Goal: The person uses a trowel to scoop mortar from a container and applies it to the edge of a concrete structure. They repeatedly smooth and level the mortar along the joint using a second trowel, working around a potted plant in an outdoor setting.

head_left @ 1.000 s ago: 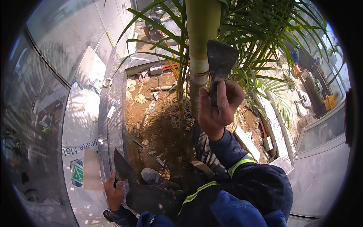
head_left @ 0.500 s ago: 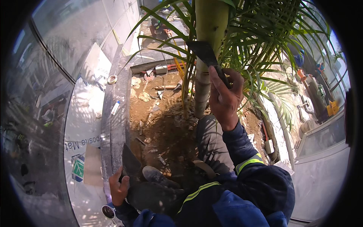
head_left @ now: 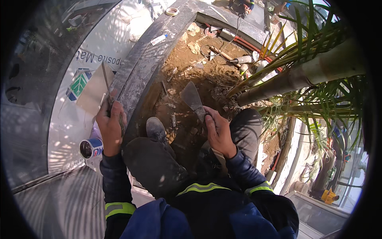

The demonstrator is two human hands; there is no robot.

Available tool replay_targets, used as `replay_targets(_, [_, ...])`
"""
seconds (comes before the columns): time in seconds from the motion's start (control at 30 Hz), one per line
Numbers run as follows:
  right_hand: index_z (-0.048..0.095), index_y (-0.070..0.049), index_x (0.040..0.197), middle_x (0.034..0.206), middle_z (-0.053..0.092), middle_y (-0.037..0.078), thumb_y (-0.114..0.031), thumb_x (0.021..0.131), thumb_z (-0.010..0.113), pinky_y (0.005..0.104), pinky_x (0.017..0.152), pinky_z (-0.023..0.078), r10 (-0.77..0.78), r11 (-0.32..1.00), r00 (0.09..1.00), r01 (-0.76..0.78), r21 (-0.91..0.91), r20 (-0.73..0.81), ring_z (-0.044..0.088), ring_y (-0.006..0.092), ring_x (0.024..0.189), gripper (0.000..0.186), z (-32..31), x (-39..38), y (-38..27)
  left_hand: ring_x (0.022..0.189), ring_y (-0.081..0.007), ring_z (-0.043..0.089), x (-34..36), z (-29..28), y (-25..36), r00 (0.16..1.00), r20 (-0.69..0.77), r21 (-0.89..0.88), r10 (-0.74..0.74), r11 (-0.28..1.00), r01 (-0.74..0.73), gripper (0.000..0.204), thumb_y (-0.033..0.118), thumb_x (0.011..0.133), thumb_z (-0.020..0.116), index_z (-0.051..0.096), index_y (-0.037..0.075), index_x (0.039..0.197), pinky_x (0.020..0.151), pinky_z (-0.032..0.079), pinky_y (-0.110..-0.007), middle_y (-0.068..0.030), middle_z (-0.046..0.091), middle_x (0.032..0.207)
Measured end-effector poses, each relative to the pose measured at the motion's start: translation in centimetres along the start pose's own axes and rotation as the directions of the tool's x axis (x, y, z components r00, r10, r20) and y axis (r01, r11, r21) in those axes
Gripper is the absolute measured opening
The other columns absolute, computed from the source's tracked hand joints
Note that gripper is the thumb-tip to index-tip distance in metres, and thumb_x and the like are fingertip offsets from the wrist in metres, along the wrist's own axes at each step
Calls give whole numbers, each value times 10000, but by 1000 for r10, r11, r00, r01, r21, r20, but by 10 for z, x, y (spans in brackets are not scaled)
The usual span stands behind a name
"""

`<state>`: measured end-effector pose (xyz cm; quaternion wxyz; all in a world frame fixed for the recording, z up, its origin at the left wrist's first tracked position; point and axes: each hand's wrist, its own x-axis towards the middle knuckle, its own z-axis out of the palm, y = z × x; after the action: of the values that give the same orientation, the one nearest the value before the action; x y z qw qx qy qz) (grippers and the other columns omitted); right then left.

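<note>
My right hand (head_left: 221,135) grips a putty knife (head_left: 191,96) by its handle. Its flared, dusty grey blade points up and left over the soil (head_left: 175,79) of the planter, just above my knees. At the left, my left hand (head_left: 110,129) is closed on a second putty knife (head_left: 105,75). That blade shows nearly edge-on, pointing up beside the dusty stone ledge (head_left: 139,65). The two blades are apart. Below the left hand stands an opened blue, white and red can (head_left: 91,148), its inside dark.
On the ledge lie a marker (head_left: 159,39) and a tape roll (head_left: 172,12). A beige board piece (head_left: 94,92) rests on white sheeting at left. A palm trunk (head_left: 298,77) leans in from the right. Tools and cable (head_left: 223,51) lie on the soil. Another person (head_left: 242,5) is far off.
My right hand has come down from the palm trunk to above my knees, still holding its putty knife. My left hand has risen with its knife. The view has turned toward the left ledge.
</note>
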<state>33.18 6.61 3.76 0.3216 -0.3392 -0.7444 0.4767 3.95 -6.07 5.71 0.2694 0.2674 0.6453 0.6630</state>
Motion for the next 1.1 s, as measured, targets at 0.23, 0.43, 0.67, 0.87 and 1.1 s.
replay_targets(0.23, [647,3,1047,743,608,-21,-260,964,756,246,554,425,400,896,863,-439,67,310,533,46,613,297,44,59,60,598,-85,541,80,-2,-50,975,11,-178,-220,959,218,400,278,1002,690,628,-45,1229,527,419,-233,-9,575,797])
replay_targets(0.43, [651,-12,1008,728,577,-31,-135,958,689,225,529,395,166,974,977,-184,129,136,511,45,584,138,47,233,69,615,-87,569,242,37,4,986,5,-134,164,978,-162,253,269,993,693,661,20,1023,510,423,-232,-23,599,779])
replay_targets(0.67, [604,95,1219,814,609,40,-91,943,607,238,565,420,280,865,957,-217,452,-75,527,81,617,333,25,285,-13,553,-87,524,241,77,-8,910,143,-102,-389,909,404,322,283,1028,646,634,-19,1138,504,424,-242,-10,584,751])
replay_targets(0.87, [596,62,1206,702,507,-24,-133,990,663,228,461,339,744,594,660,-725,349,106,429,47,517,298,49,236,-74,661,-85,551,167,52,59,891,41,-22,-452,891,453,374,321,1020,668,648,-34,1138,615,458,-292,-54,668,833])
replay_targets(1.1, [589,-21,1136,768,591,2,-274,1048,628,245,484,416,883,95,244,-929,357,402,525,87,547,271,116,176,-209,946,-246,661,98,-11,137,743,-152,-93,-652,758,645,500,380,1035,634,617,-75,1243,866,505,-367,-193,715,1037])
